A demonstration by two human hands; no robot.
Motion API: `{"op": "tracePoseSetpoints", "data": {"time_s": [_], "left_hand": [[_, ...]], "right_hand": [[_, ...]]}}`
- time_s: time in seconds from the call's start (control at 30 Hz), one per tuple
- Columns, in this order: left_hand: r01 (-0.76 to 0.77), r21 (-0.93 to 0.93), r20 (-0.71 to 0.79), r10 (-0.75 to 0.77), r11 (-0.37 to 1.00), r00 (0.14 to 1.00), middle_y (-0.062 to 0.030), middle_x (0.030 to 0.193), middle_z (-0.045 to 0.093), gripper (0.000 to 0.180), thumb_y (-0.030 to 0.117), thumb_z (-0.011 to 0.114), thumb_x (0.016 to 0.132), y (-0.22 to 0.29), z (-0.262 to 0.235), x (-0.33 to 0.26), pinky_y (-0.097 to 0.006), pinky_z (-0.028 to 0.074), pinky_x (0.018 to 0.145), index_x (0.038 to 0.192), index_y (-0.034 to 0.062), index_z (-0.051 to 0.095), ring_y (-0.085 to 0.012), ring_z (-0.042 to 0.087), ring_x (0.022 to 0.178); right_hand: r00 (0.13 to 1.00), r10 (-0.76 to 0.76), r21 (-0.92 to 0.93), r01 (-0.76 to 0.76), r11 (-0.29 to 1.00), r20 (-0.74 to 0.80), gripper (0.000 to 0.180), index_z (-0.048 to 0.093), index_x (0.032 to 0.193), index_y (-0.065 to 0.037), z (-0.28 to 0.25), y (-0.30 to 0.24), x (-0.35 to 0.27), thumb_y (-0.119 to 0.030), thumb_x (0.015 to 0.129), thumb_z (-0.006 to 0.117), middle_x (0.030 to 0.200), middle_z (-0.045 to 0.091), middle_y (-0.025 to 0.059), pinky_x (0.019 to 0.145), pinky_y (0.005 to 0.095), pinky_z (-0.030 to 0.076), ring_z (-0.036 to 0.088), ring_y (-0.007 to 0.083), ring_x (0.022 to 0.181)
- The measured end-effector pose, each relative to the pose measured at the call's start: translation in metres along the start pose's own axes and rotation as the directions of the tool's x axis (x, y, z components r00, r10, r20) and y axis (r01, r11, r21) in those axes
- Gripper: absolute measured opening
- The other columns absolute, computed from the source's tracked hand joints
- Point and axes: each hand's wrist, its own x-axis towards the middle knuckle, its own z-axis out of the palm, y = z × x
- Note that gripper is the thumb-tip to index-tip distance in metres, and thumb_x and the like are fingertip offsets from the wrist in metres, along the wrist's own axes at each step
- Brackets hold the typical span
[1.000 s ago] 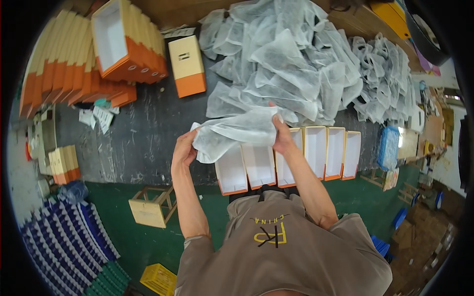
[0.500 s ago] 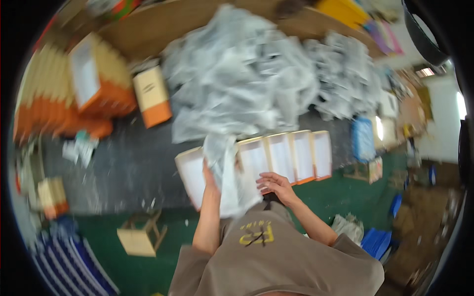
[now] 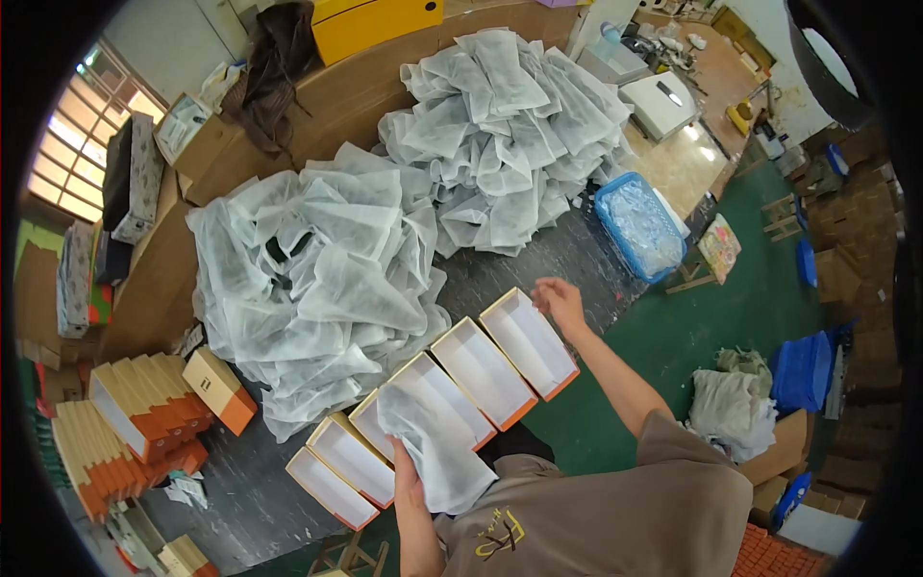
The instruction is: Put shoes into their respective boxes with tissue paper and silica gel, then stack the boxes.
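A translucent white fabric bag lies bunched over one of the shoe-box-like open boxes in front of me, its lower end draping toward my shirt. My left hand grips the bag's left side, with its fingers partly hidden by the cloth. The row of open boxes has white insides, cream rims and orange ends, and runs from lower left to upper right. My right hand is at the far right corner of the rightmost box. Its fingers are loosely bent and apart, with nothing seen in them.
Two heaps of similar white bags, the left pile and the farther pile, cover the dark table. A blue basket of clear plastic stands at right. Stacked cream-and-orange boxes stand left; a yellow box sits behind.
The view has swung right, so the box row now slants. My right hand has moved away from the bag to the rightmost box. My left hand still holds the bag.
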Motion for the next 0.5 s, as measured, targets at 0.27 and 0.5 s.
{"op": "tracePoseSetpoints", "data": {"time_s": [0.27,0.5], "left_hand": [[-0.378,0.107,0.001,0.380,0.920,0.925,-0.0082,0.112,0.070,0.059,0.062,0.046,0.099,0.097,0.094,0.036,-0.048,0.058,0.088,0.126,0.0120,0.062,-0.0296,0.068,0.098],[-0.580,0.170,-0.003,0.589,0.797,0.808,-0.0079,0.107,0.070,0.049,0.053,0.050,0.100,0.180,0.103,0.065,-0.047,0.059,0.086,0.120,0.0115,0.065,-0.0285,0.068,0.095]], "right_hand": [[0.918,-0.394,-0.161,0.383,0.909,-0.037,0.025,0.066,0.116,0.000,0.023,-0.116,0.199,-0.017,0.097,0.063,0.098,0.074,0.0118,0.065,0.0299,0.053,0.070,0.0183,0.078],[0.508,-0.855,-0.758,0.516,0.399,-0.104,0.041,0.061,0.121,0.000,0.083,-0.288,0.414,-0.021,0.086,0.067,0.120,0.064,0.0220,0.090,0.0464,0.054,0.064,0.0358,0.111]]}}
